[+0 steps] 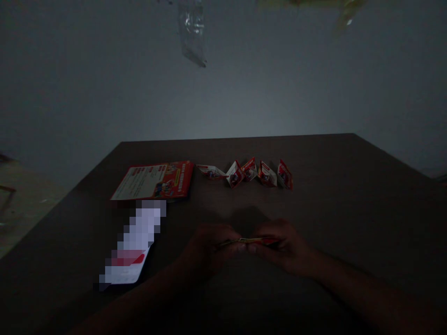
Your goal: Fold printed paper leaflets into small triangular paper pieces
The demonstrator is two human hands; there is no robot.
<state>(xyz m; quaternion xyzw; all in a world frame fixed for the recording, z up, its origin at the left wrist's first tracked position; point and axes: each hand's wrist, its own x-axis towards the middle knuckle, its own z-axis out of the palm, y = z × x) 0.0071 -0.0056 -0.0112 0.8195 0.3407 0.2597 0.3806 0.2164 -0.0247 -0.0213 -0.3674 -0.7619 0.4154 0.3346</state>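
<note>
Both hands are closed on one thin printed card [261, 240]: the left hand [213, 241] pinches one end and the right hand [284, 245] the other, thumbs almost meeting at its middle. The card is held nearly edge-on, above the middle of the tabletop [324, 209], well in from the far edge, so its folds cannot be made out.

Parallel to the far edge runs a row of five bent pieces [267, 174] in similar red and white print. Four stand up in sharp creases; the leftmost lies lower and flatter. These look already shaped, while the card in hand seems only partly worked. Toward the far left corner, a flat stack [153, 182] appears unfolded; its count cannot be told. A phone [129, 274] lies between that stack and the left forearm.
</note>
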